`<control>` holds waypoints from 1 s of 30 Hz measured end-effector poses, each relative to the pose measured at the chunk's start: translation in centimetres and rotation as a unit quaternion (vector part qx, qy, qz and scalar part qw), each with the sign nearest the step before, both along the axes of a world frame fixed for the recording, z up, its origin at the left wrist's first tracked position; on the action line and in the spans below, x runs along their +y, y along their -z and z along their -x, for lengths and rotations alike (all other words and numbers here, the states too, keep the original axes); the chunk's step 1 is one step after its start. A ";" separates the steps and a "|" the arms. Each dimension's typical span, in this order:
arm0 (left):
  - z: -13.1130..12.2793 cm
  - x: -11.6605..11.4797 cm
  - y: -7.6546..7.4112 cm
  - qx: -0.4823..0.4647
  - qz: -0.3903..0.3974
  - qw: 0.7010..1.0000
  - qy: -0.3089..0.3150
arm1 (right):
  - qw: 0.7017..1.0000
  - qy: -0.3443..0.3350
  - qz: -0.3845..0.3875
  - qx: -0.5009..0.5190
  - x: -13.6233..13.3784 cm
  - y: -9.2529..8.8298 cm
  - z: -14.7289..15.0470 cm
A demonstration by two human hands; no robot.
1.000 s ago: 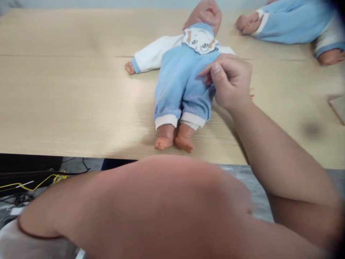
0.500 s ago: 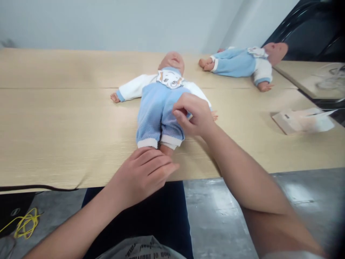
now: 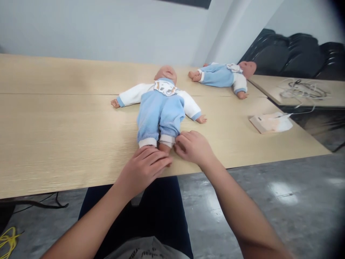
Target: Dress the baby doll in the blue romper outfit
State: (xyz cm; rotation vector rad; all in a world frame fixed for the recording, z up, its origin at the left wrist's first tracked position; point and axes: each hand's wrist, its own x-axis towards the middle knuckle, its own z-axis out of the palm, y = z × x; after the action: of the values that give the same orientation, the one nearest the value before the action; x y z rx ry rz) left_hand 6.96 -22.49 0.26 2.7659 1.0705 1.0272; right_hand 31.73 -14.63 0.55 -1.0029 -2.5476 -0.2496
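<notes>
A baby doll (image 3: 161,108) in a blue and white outfit lies face up on the wooden table, its feet toward me. My left hand (image 3: 145,163) is closed over the doll's feet and ankles, hiding most of them. Beside the doll's ankle on the right, my right hand (image 3: 192,145) has its fingers curled together, pinching the edge of the white trouser cuff (image 3: 167,139). The fingertips there are partly hidden. Both doll arms stretch out sideways, and a cartoon-face bib (image 3: 165,87) covers its chest.
A second doll (image 3: 219,75), dressed alike, lies at the back right. A white box (image 3: 271,122) with a cable stands on the right of the table (image 3: 67,136). Tangled cables (image 3: 304,90) lie on another table near stacked black chairs (image 3: 291,54). Yellow cord (image 3: 9,241) is on the floor.
My right hand has come down from above the doll's leg to its trouser cuff. My left hand stays on the feet. The camera view has shifted, showing more of the chairs.
</notes>
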 end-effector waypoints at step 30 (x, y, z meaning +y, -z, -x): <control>1.2 0.0 0.7 -0.180 0.125 0.976 -0.012 | 0.990 0.075 0.102 0.069 -2.8 0.4 2.7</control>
State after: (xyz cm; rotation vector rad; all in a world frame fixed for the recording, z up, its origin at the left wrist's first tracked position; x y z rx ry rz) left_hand 5.78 -22.49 -0.48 2.2637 1.0926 1.2370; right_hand 29.05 -17.48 0.12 -1.2457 -2.4114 0.0405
